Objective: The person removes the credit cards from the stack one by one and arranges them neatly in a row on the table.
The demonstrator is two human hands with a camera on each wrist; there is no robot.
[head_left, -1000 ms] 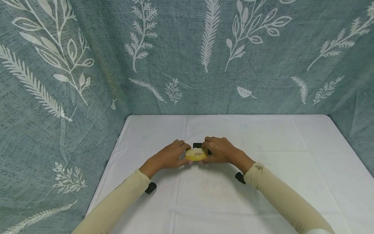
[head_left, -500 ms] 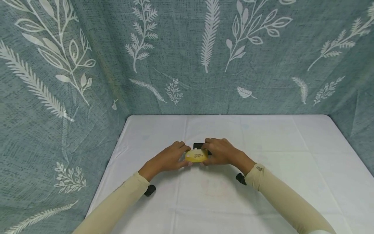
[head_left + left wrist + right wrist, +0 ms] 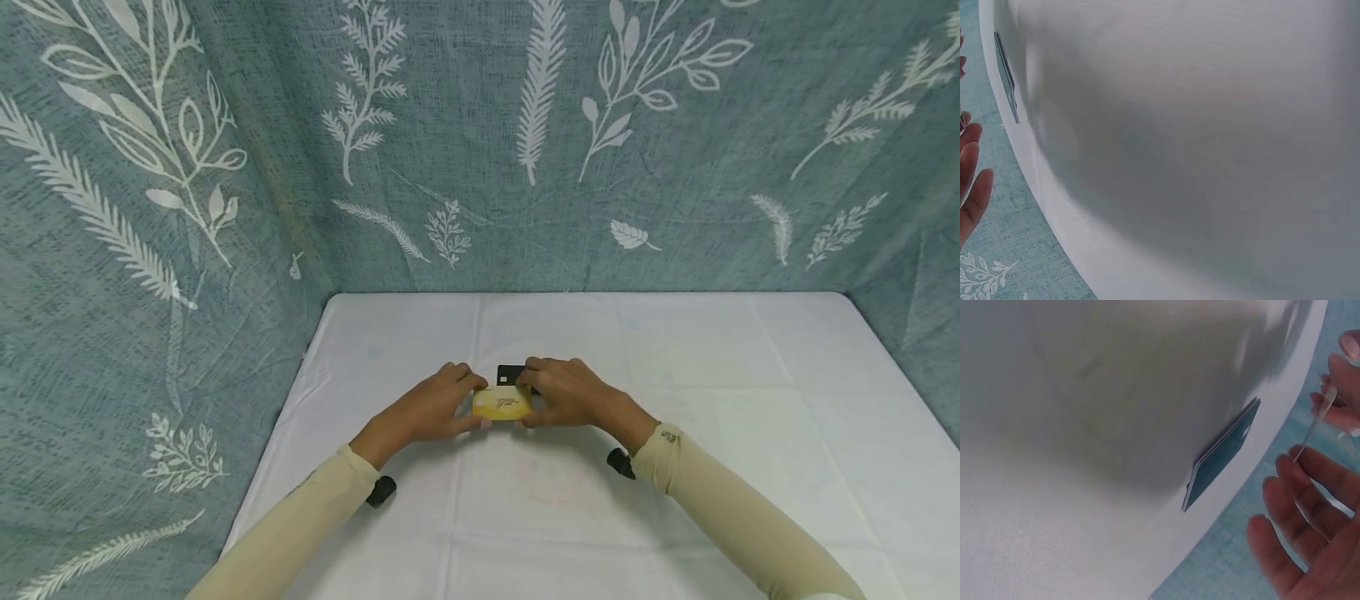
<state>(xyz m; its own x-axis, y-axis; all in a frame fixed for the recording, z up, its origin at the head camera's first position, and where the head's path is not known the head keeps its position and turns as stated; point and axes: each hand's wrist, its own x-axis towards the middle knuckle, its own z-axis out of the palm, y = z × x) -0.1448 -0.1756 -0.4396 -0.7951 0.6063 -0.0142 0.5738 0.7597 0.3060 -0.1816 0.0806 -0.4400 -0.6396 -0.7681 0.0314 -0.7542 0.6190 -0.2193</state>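
Note:
A yellow card (image 3: 501,403) with dark lettering, the size of a bank card, is held up between both hands. My left hand (image 3: 431,407) pinches its left end between thumb and fingers. The right hand (image 3: 572,393) grips its right end in the same way. In the right wrist view the held card (image 3: 1315,428) shows nearly edge-on, above the table. Behind it a black card (image 3: 510,374) with a chip lies on the table, partly covered by the right hand. The right wrist view shows this as flat cards (image 3: 1225,453), seemingly stacked.
The table (image 3: 712,467) has a white cloth with fold lines. A blue-green leaf-patterned curtain (image 3: 480,150) hangs behind it and along the left. Black wrist cameras show under the left sleeve (image 3: 382,491) and the right sleeve (image 3: 621,463).
Both hands and the yellow card have shifted slightly toward the person. The card's printed face has tilted a little, and more of the black card behind shows.

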